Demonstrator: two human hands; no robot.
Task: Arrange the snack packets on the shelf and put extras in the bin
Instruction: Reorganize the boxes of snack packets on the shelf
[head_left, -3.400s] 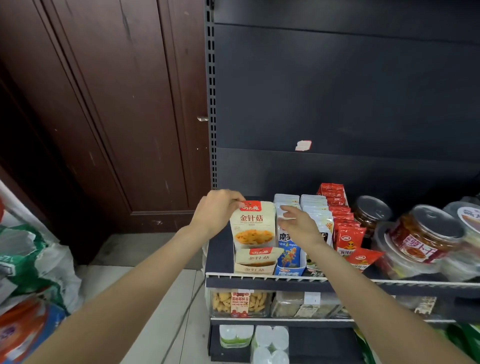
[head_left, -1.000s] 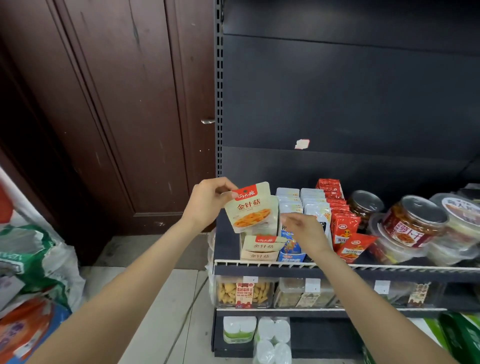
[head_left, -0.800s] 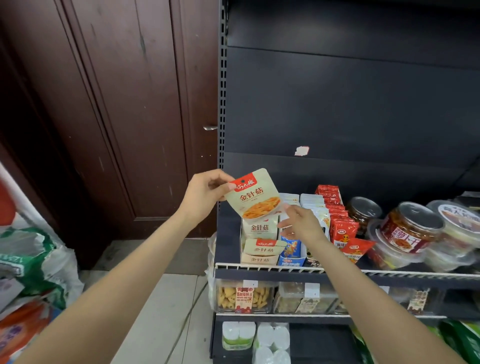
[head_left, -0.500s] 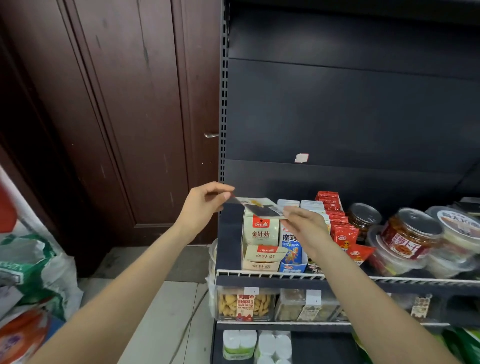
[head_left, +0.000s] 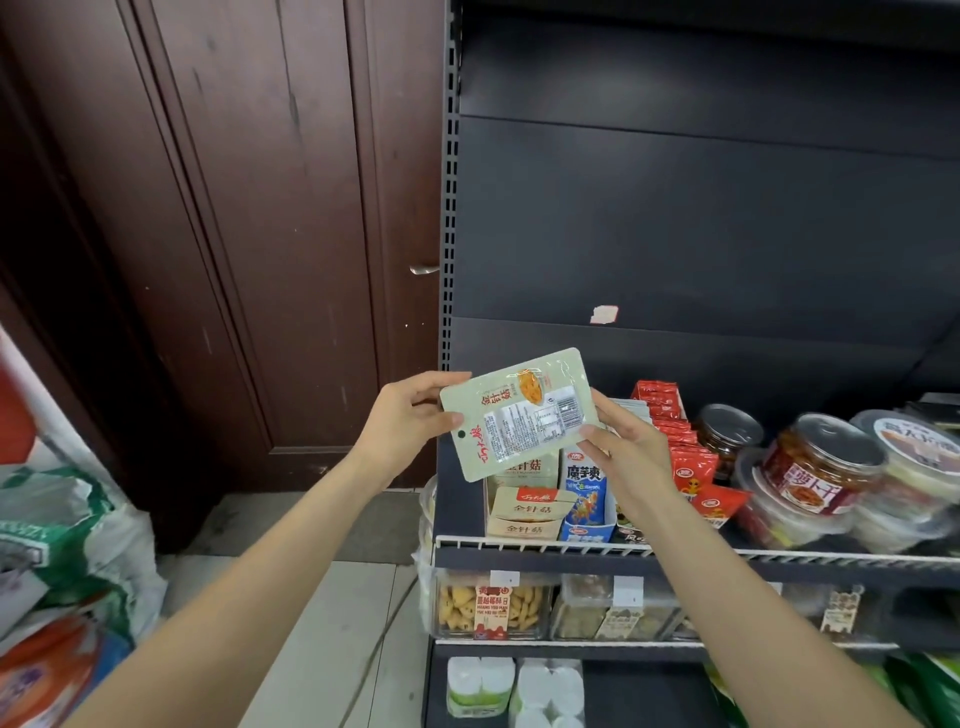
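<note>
At the far left, plastic sacks (head_left: 67, 561) in white, green and orange slump on the floor beside a dark wooden door (head_left: 234, 234), whose metal handle (head_left: 423, 269) sticks out near the shelf upright. The left hand (head_left: 408, 423) comes next, its thumb on the near face of a pale snack packet (head_left: 519, 413) and its fingers curled behind the packet's left end, so it grips that end. The packet is held in the air in front of the shelf (head_left: 675, 558), above the leftmost row of goods, turned sideways and tilted with its right end higher, its printed back with the barcode label facing the camera. The right hand (head_left: 626, 444) pinches the packet's right end, thumb in front and fingers curled behind. Below the packet, matching cream packets (head_left: 524, 512) stand in a row at the shelf's left end, one lying tilted at the front, just beside a blue-and-white packet (head_left: 587, 493). Further right stand rows of red packets (head_left: 685, 457), then a dark jar with a metal lid (head_left: 727, 434), then clear round tubs (head_left: 821, 473) with red labels, stacked near the right edge. On the tier underneath, a clear box of yellow biscuits (head_left: 491, 605) sits behind white price tags, and white rolls (head_left: 514, 686) stand on the lowest level.
</note>
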